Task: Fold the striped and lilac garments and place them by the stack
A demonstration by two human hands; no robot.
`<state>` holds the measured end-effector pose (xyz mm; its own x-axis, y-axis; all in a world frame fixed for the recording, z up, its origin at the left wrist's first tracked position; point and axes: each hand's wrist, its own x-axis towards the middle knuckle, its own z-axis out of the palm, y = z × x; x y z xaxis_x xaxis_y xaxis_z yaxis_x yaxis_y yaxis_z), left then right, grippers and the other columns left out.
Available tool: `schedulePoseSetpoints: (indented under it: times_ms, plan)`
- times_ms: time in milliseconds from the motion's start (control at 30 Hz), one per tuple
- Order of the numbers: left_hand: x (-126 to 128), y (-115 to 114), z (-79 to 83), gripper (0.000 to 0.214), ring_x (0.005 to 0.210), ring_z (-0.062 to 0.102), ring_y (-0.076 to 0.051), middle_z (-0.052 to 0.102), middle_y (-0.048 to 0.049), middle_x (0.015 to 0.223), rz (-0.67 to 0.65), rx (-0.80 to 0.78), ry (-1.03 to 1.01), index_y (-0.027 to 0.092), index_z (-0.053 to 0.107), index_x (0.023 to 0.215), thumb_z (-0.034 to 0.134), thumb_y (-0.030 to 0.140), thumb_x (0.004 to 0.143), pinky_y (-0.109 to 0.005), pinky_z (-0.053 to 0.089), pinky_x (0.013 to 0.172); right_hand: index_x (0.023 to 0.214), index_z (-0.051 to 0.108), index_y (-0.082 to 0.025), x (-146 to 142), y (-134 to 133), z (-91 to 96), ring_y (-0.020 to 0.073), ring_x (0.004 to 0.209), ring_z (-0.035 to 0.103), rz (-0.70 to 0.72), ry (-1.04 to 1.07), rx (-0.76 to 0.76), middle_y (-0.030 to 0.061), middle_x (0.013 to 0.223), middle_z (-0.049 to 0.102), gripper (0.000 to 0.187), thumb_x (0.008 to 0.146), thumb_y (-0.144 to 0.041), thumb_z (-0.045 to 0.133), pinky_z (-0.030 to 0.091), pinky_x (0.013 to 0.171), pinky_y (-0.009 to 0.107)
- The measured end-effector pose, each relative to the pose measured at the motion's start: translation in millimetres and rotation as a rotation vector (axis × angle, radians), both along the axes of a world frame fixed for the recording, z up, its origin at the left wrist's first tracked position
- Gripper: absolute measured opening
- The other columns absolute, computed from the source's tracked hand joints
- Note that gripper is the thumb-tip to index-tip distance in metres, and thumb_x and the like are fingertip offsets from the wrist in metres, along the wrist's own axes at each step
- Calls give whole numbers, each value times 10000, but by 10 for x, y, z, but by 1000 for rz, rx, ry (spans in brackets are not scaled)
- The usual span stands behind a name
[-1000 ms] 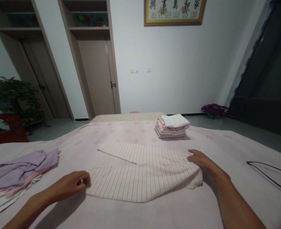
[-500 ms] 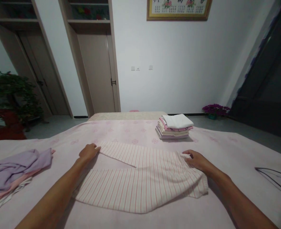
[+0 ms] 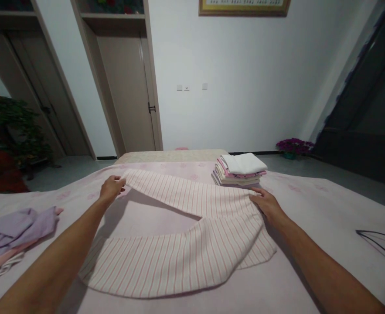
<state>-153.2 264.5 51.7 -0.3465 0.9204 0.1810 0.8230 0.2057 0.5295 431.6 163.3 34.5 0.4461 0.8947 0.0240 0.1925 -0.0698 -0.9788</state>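
Over the pink sheet (image 3: 313, 209), left hand (image 3: 111, 191) and right hand (image 3: 268, 205) pinch striped pants (image 3: 166, 257) by cuff and waist. Lifting step, likely; next needs level grips.

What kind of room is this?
Probably a room in someone's home: there's a brown door, a leafy green plant and a stack of folded cloth on a pale pink flowery cover.
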Motion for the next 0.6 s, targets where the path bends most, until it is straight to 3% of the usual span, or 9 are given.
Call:
schedulePoseSetpoints:
  times_ms: [133, 267, 367, 467, 600]
  plan:
    - [-55, -207, -135, 409, 763, 678, -204, 740, -82, 935, -68, -104, 26, 154, 631, 1092, 549, 443, 814, -281, 456, 663, 1336, 548, -108, 68, -141, -124, 235, 756, 689, -17, 16, -174, 152, 944, 737, 618, 763, -316, 645, 526, 592, 296]
    - [-289, -625, -326, 373, 702, 647, -222, 713, -42, 738, -195, -278, 109, 192, 653, 803, 563, 554, 788, -283, 399, 618, 1249, 616, -157, 225, -506, -229, 217, 688, 687, 150, 26, -327, 133, 919, 744, 521, 817, -448, 616, 514, 551, 290]
    - [-482, -931, -450, 461, 681, 610, -208, 694, -35, 705, -299, -382, 187, 197, 623, 746, 520, 644, 800, -277, 349, 606, 1187, 657, -167, 231, -701, -276, 277, 852, 721, 213, -20, -305, 148, 1013, 753, 518, 745, -435, 693, 561, 682, 339]
    - [-560, -1194, -543, 419, 669, 584, -196, 673, -24, 690, -383, -425, 184, 202, 601, 721, 551, 616, 761, -275, 333, 606, 1163, 683, -163, 128, -782, -313, 334, 970, 707, 224, -108, -219, 148, 1057, 754, 533, 664, -341, 740, 568, 794, 394]
    - [-463, -1475, -575, 320, 698, 593, -202, 658, -6, 707, -392, -327, 157, 219, 583, 740, 531, 534, 737, -268, 345, 608, 1213, 678, -173, 0, -820, -348, 337, 1028, 692, 184, -234, -155, 123, 1094, 752, 562, 671, -316, 722, 558, 851, 393]
